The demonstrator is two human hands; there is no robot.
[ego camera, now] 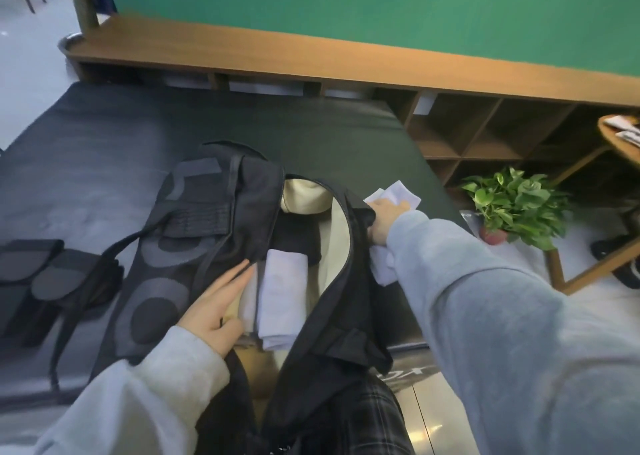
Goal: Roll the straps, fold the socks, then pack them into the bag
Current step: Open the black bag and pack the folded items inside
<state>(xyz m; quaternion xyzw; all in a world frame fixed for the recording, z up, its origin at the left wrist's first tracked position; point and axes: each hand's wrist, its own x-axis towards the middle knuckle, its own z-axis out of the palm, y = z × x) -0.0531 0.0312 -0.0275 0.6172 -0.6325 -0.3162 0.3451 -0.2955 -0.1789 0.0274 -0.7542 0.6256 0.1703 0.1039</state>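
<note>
Two folded white socks (282, 295) already lie side by side inside the open black bag (221, 212), against its cream lining, with something dark packed beyond them. Your left hand (216, 311) rests flat on the bag's left edge, fingers straight, holding the opening apart. Your right hand (384, 221) is outside the bag's right edge, gripping more white socks (394, 195) on the dark mat (104, 136); the cloth sticks out above and below your fingers. That loose bundle looks likely to unfold as you lift it, since you hold it only at the middle. The bag's right flap (349, 281) sags inward, so it may catch the socks on the way in. Dark straps (41, 274) on the mat to your left look not yet rolled or packed.
</note>
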